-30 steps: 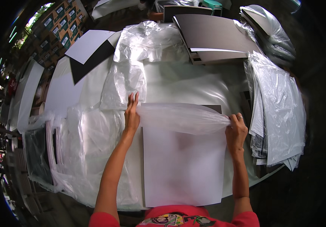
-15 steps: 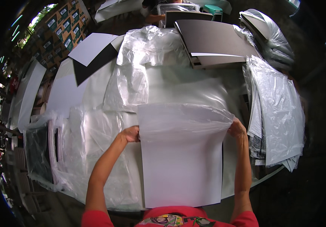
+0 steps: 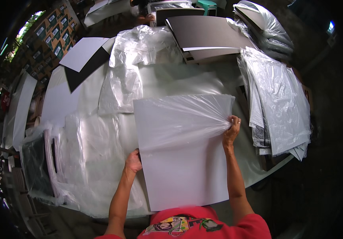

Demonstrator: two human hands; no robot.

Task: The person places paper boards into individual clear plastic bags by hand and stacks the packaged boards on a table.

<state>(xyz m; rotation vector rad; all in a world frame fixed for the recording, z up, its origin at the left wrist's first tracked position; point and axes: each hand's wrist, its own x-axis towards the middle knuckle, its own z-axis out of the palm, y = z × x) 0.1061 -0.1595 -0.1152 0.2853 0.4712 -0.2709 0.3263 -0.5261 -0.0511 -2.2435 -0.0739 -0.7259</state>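
Observation:
A large white sheet (image 3: 185, 175) lies in front of me, its near edge against my red shirt. A clear plastic bag (image 3: 179, 111) covers its far part, with creases fanning out from the right side. My right hand (image 3: 231, 130) is closed on the bag's gathered right edge. At the sheet's left edge is my left hand (image 3: 133, 161), closed around that edge; some of its fingers are hidden behind the sheet.
Crumpled clear plastic (image 3: 96, 147) spreads over the table's left side. Plastic-wrapped white sheets (image 3: 283, 107) are stacked at the right. Grey-brown boards (image 3: 207, 34) lie at the back, white and black sheets (image 3: 82, 53) at the back left. Beyond is another person's arm (image 3: 144, 19).
My left hand has slid nearer to me along the sheet's left edge. My right hand has drawn the bag's edge into tighter, fanned creases. The whole view has shifted slightly.

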